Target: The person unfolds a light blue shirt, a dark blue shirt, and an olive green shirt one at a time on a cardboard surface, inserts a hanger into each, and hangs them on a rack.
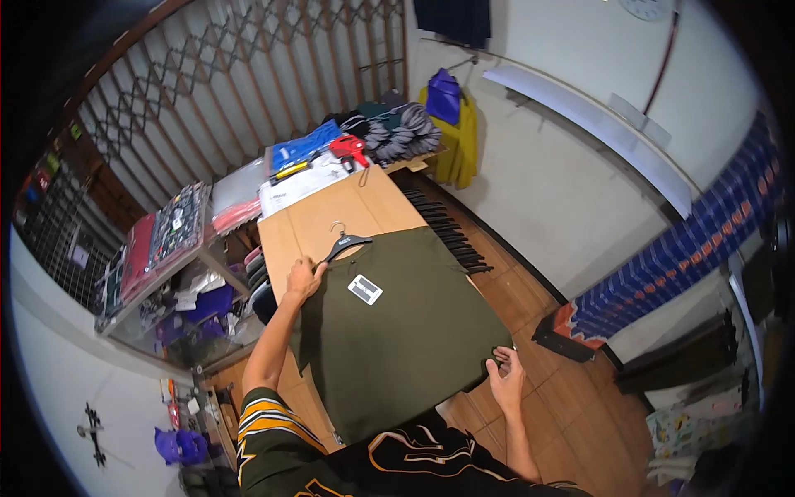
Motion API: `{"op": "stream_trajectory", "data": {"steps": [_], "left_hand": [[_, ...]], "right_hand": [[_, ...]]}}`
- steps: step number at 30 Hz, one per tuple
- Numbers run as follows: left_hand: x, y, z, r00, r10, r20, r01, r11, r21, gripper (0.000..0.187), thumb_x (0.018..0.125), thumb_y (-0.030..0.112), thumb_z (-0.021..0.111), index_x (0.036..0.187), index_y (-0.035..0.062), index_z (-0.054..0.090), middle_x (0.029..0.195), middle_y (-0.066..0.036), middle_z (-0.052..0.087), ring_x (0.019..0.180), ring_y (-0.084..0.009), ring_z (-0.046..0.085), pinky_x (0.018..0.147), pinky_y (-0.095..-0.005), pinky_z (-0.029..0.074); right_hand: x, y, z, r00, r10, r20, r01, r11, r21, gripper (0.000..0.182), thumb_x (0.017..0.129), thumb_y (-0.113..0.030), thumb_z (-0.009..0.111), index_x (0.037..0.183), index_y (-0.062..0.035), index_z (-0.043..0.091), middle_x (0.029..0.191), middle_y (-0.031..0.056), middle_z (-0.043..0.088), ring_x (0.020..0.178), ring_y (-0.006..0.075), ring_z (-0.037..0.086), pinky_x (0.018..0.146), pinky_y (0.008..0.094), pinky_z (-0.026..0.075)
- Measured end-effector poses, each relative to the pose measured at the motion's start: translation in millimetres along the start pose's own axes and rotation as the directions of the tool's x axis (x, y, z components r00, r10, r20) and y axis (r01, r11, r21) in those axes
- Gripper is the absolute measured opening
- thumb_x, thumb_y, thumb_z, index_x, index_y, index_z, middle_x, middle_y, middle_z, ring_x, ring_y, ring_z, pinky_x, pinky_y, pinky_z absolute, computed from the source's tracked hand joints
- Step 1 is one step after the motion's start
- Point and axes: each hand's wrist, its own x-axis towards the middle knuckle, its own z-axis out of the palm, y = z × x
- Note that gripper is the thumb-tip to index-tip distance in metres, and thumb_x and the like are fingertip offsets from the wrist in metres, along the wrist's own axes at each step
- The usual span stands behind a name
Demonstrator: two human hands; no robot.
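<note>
An olive green shirt [397, 331] lies spread on the wooden table [310, 219], its neck toward the far end and its lower edge near my body. A black hanger [349, 242] sits in the neck opening, its hook pointing away from me. Below the collar is a white tag [364, 289]. My left hand [305, 279] is at the shirt's left shoulder, by the hanger's end, fingers closed on the cloth. At the lower right corner, my right hand [505, 370] touches the shirt's edge with its fingers bent and partly apart.
Beyond the shirt are a red tag gun [349, 150], a yellow cutter [290, 171], papers and a blue packet [305, 149]. Grey bundles [402, 132] lie behind. A glass case [219, 286] stands left; black hangers [447, 232] hang along the right side.
</note>
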Motion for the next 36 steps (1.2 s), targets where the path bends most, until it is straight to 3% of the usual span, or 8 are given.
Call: {"op": "stream_trajectory", "data": {"steps": [7, 14, 18, 22, 23, 27, 33, 36], "left_hand": [[-1.0, -14.0, 1.7, 0.977, 0.204, 0.059, -0.198, 0.975, -0.098, 0.047, 0.103, 0.039, 0.061, 0.106, -0.0073, 0.06, 0.097, -0.032, 0.067, 0.095, -0.0502, 0.065, 0.085, -0.0537, 0.051], [-64.6, 43.1, -57.6, 0.93, 0.337, -0.143, -0.366, 0.86, -0.355, 0.052, 0.104, 0.039, 0.059, 0.12, -0.0097, 0.062, 0.112, -0.038, 0.067, 0.107, -0.0533, 0.064, 0.091, -0.0532, 0.051], [-129.3, 86.5, -111.2, 0.911, 0.407, -0.062, -0.387, 0.794, -0.468, 0.054, 0.102, 0.04, 0.063, 0.124, -0.0096, 0.06, 0.115, -0.034, 0.068, 0.112, -0.048, 0.065, 0.096, -0.0484, 0.05], [-191.1, 130.3, -150.9, 0.873, 0.485, -0.061, -0.414, 0.667, -0.62, 0.048, 0.102, 0.037, 0.064, 0.118, -0.0078, 0.064, 0.113, -0.028, 0.071, 0.11, -0.0374, 0.068, 0.096, -0.0443, 0.05], [-196.7, 136.4, -144.4, 0.844, 0.517, -0.144, -0.467, 0.576, -0.671, 0.044, 0.103, 0.036, 0.063, 0.115, -0.0062, 0.064, 0.11, -0.025, 0.072, 0.107, -0.0337, 0.069, 0.095, -0.0425, 0.05], [-254.4, 179.7, -184.0, 0.804, 0.57, -0.167, -0.501, 0.5, -0.706, 0.043, 0.102, 0.039, 0.064, 0.106, -0.0047, 0.062, 0.095, -0.021, 0.069, 0.092, -0.0291, 0.066, 0.085, -0.043, 0.05], [-336.9, 217.5, -232.2, 0.727, 0.672, -0.139, -0.401, 0.252, -0.881, 0.032, 0.105, 0.029, 0.062, 0.104, -0.0025, 0.063, 0.094, -0.009, 0.068, 0.089, -0.0161, 0.06, 0.083, -0.0338, 0.049], [-370.9, 210.2, -261.3, 0.69, 0.723, -0.042, -0.295, 0.227, -0.928, 0.026, 0.107, 0.024, 0.06, 0.104, -0.0013, 0.062, 0.094, -0.005, 0.066, 0.089, -0.0112, 0.056, 0.082, -0.0294, 0.048]], "right_hand": [[-87.8, -15.0, -16.5, 0.983, -0.018, -0.18, 0.028, 0.998, 0.056, 0.031, 0.094, -0.008, 0.072, 0.121, 0.0041, 0.064, 0.11, 0.0184, 0.075, 0.105, 0.0247, 0.073, 0.093, 0.0358, 0.057], [-256.4, -4.4, -16.5, 0.93, 0.123, -0.347, -0.079, 0.987, 0.139, 0.03, 0.094, -0.007, 0.072, 0.121, 0.0038, 0.065, 0.108, 0.0172, 0.076, 0.099, 0.0212, 0.073, 0.09, 0.0331, 0.058], [-355.8, -12.1, -33.9, 0.894, 0.207, -0.397, -0.164, 0.977, 0.139, 0.029, 0.095, -0.007, 0.072, 0.12, 0.0046, 0.064, 0.108, 0.0169, 0.076, 0.099, 0.0206, 0.073, 0.088, 0.0323, 0.058], [-434.6, 4.5, -50.9, 0.82, 0.268, -0.505, -0.211, 0.963, 0.168, 0.029, 0.094, -0.009, 0.071, 0.12, 0.0044, 0.065, 0.106, 0.0183, 0.076, 0.097, 0.0223, 0.074, 0.086, 0.0342, 0.059], [-450.9, 2.9, -53.6, 0.797, 0.296, -0.527, -0.223, 0.954, 0.199, 0.027, 0.095, -0.008, 0.07, 0.119, 0.0043, 0.065, 0.104, 0.0171, 0.076, 0.096, 0.0211, 0.073, 0.086, 0.0331, 0.059], [-495.6, -9.6, -54.0, 0.727, 0.324, -0.606, -0.239, 0.946, 0.219, 0.025, 0.095, -0.007, 0.069, 0.117, 0.005, 0.065, 0.104, 0.016, 0.075, 0.094, 0.0185, 0.072, 0.085, 0.0311, 0.058], [-525.9, -25.2, -12.3, 0.713, 0.332, -0.617, -0.195, 0.94, 0.281, 0.027, 0.097, -0.008, 0.07, 0.119, 0.0056, 0.064, 0.105, 0.0167, 0.075, 0.094, 0.0184, 0.072, 0.086, 0.0314, 0.058], [-527.4, -44.3, 15.9, 0.728, 0.332, -0.6, -0.193, 0.939, 0.285, 0.028, 0.097, -0.009, 0.07, 0.12, 0.0056, 0.064, 0.106, 0.0171, 0.075, 0.095, 0.0189, 0.072, 0.086, 0.0314, 0.058]]}}
